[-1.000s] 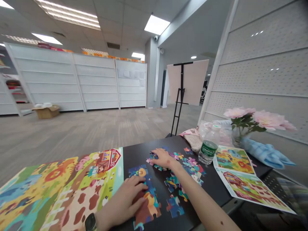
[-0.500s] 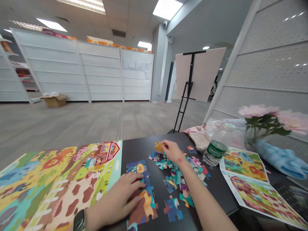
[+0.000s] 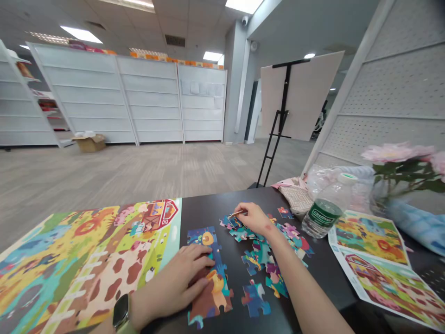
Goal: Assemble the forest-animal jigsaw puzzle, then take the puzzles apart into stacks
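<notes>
One puzzle piece (image 3: 236, 214) sits pinched in my right hand (image 3: 255, 219), fingers closed, above the pile's (image 3: 259, 253) far edge; I see it nearly edge-on, its line pointing leftward from the fingertips. Between the hands lies the joined strip (image 3: 221, 278), long axis running forward, nearer my left hand (image 3: 182, 271), which rests palm down over its side, fingers loosely spread, gripping nothing I can make out

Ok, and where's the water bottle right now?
In the head view, the water bottle is on the right side of the dark table, between the loose puzzle pieces and the picture sheet.
</notes>
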Motion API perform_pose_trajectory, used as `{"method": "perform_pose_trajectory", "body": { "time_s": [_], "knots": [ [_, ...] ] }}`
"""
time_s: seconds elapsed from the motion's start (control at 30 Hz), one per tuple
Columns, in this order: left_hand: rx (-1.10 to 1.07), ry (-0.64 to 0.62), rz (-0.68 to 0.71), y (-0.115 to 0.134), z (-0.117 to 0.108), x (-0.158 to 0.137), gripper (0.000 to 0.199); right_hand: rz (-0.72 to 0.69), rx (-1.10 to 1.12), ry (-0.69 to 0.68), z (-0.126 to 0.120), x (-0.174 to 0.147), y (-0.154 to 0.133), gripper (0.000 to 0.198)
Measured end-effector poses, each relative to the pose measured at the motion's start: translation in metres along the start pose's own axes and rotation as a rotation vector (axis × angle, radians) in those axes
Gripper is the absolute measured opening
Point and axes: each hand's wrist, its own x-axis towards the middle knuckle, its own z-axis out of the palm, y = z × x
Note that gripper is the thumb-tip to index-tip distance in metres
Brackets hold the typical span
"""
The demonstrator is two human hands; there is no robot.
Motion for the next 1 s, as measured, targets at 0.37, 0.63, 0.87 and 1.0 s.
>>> {"method": "perform_pose_trajectory", "body": {
  "time_s": [0.37, 0.63, 0.87, 1.0],
  "knots": [
    [-0.003, 0.016, 0.010, 0.001, 0.000, 0.000, 0.030, 0.062, -0.141, 0.000, 0.003, 0.000, 0.007, 0.038],
    [0.010, 0.014, 0.003, 0.003, -0.001, 0.000, 0.032, 0.097, -0.166, -0.019, 0.004, -0.008, 0.003, 0.030],
    [0.023, -0.011, -0.008, -0.002, 0.002, -0.001, 0.031, 0.150, -0.174, 0.137, -0.003, 0.000, 0.008, 0.030],
    [0.029, -0.013, -0.006, -0.002, 0.004, -0.001, 0.031, 0.134, -0.176, 0.097, 0.009, -0.001, 0.009, 0.038]
  ]
}}
